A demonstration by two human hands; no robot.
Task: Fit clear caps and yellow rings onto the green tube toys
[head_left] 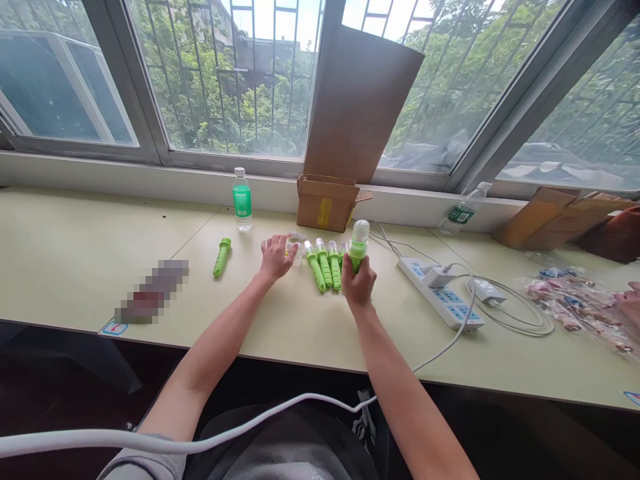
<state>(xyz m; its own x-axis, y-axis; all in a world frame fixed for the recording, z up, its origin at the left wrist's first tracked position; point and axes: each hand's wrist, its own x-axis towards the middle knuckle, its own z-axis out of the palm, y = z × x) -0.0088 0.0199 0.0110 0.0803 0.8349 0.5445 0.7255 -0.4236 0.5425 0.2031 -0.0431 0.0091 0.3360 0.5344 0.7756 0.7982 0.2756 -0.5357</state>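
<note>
My right hand (359,285) is wrapped around the handle of a green toy light stick (359,241), held upright with its clear dome on top. To its left, my left hand (277,256) is bent over a clear plastic cap (296,255), thumb and fingers closed about it; its fingertips are partly hidden. Between the hands several similar green light sticks (324,263) lie side by side, clear ends pointing away from me. A lone green stick (222,257) without a visible dome rests farther left.
A water bottle (243,200) and an open cardboard box (325,203) stand at the back. A power strip (443,293) with cables lies to the right. Beyond it are bagged small items (575,297), with part of another person's hand (631,303) at the edge. A white cable (225,437) crosses before me.
</note>
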